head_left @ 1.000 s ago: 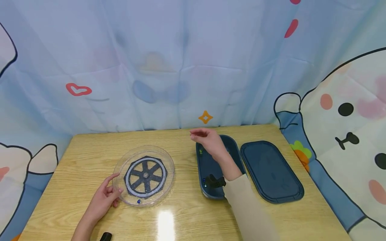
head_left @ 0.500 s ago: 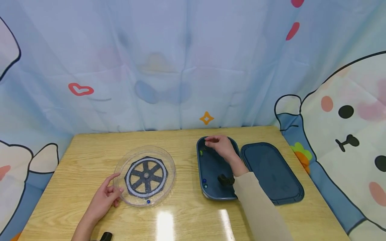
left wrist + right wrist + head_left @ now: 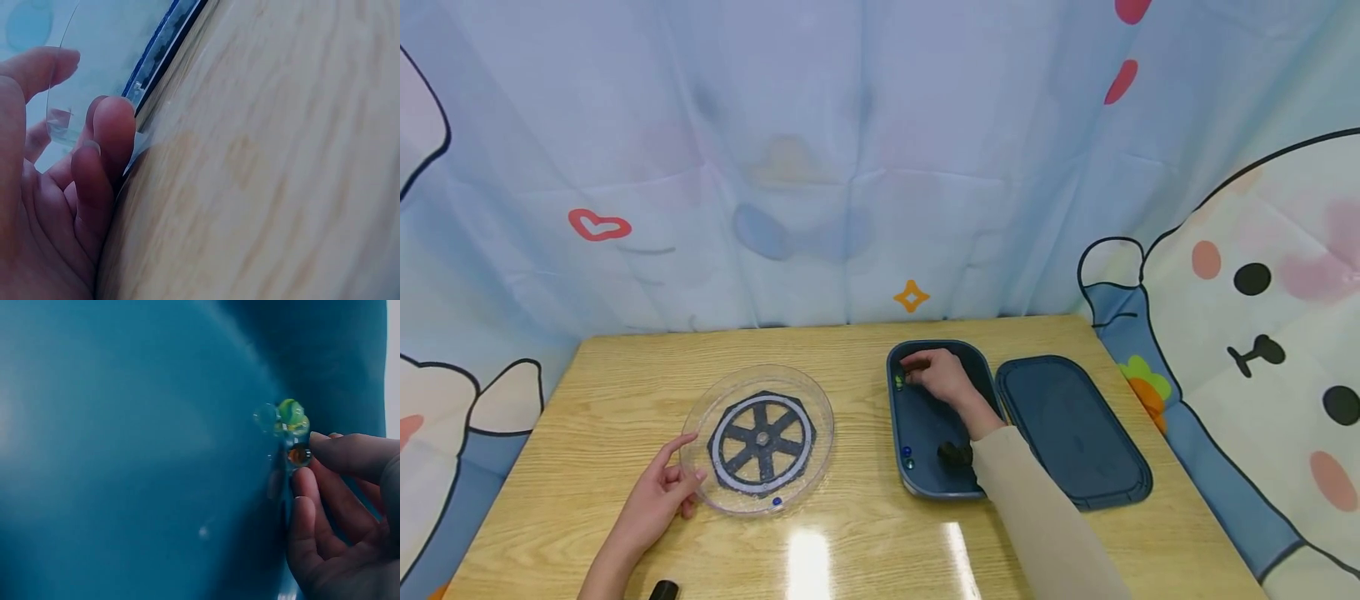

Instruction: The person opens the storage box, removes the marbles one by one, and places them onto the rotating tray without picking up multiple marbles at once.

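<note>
While just one blue marble (image 3: 777,502) shows in the clear dish (image 3: 824,433), lower left of centre in the head view, green marbles (image 3: 291,412) and others remain in the dark tray (image 3: 922,429), lower right of centre, so little looks done. The left grip (image 3: 658,492) holds the dish's edge; the right grip (image 3: 942,377) is at an amber marble (image 3: 300,455), whether pinched I cannot tell.

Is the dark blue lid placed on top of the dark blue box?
No, the lid lies on the table beside the open box, and the right hand is inside the box.
</note>
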Motion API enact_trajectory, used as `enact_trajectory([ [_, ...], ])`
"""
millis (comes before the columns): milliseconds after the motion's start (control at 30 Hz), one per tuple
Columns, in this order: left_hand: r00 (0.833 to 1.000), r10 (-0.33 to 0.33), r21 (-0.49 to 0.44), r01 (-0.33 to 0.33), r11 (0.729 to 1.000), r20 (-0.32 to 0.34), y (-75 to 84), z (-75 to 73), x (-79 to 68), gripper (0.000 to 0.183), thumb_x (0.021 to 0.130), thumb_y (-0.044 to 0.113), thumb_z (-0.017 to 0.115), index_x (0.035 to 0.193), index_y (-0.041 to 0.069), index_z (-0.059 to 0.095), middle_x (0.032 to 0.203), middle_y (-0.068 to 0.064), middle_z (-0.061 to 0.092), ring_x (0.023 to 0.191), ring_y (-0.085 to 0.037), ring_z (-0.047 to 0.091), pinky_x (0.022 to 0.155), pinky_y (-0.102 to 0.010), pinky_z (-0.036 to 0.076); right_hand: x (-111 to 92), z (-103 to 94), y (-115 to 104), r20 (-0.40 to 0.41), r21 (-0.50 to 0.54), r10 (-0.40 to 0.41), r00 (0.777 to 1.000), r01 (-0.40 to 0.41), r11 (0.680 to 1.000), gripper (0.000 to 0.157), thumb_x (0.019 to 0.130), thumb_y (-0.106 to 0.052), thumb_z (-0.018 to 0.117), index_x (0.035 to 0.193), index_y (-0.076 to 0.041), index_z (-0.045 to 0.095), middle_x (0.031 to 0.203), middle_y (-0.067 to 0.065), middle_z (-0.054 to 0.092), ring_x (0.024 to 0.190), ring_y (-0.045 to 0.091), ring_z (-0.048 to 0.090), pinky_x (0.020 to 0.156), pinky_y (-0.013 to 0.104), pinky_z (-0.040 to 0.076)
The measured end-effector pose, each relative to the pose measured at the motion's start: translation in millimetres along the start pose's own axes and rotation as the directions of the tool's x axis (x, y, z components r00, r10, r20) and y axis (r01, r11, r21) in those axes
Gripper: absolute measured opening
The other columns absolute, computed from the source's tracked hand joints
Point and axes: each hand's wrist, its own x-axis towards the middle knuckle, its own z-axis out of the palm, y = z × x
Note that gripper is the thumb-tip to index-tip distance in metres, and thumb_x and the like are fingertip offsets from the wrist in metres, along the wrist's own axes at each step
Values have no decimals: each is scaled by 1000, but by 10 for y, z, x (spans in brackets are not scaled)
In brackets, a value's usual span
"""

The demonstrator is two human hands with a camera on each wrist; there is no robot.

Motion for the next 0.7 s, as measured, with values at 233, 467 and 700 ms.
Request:
enact_trajectory([
  [233, 1000, 2, 2, -2, 1000, -9, 3, 1, -2, 61, 97, 10, 66, 150, 13, 37, 66, -9, 55, 51, -18, 53, 51, -31, 49, 14, 33, 6, 21, -92, 15, 1000, -13, 996, 19, 89, -5, 72, 108, -6, 77, 98, 6, 73, 87, 21, 66, 77, 38, 54],
  [467, 1000, 14, -3, -14, 1000, -3, 19, -7, -6, 61, 97, 11, 66, 150, 12, 36, 66, -8, 55, 51, -17, 53, 51, -31, 49, 22, 36, -19, 22, -126, 36, 999, -33, 991, 14, 89, -7, 74, 102, -8, 78, 97, 4, 72, 88, 22, 65, 77, 37, 53],
  [700, 1000, 8, -5, -8, 1000, -9, 10, 9, -11, 60, 97, 10, 66, 150, 12, 37, 66, -8, 56, 51, -18, 54, 51, -31, 50, 5, 7, -18, 15, -129, 17, 1000, -15, 992, 13, 88, -8, 75, 101, -7, 77, 95, 4, 72, 87, 21, 66, 76, 37, 54],
])
